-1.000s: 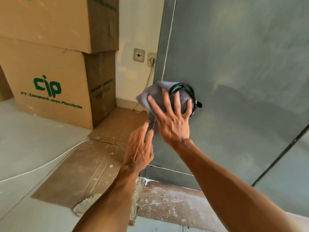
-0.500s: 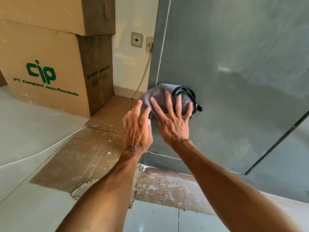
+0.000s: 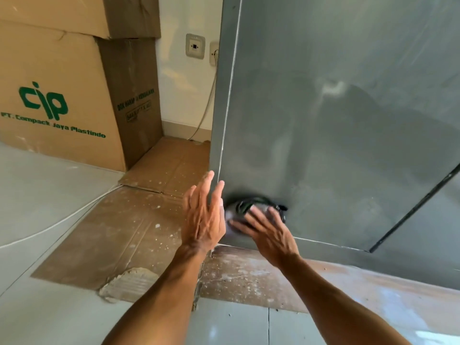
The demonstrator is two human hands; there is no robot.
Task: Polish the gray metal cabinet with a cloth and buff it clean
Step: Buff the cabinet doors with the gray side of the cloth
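Cloth [image 3: 231, 216] looks soft, light and prone to bunching, so flat-palm pressure beats pinching: right hand [image 3: 270, 236] presses it with spread fingers low on the rigid, slick gray cabinet [image 3: 323, 125] near its left corner; left hand [image 3: 204, 217] flat, empty, just beside that corner.

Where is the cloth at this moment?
Head view: the cloth sits low on the cabinet front, near its bottom-left corner, pressed under the right hand, with the left hand just to its left.
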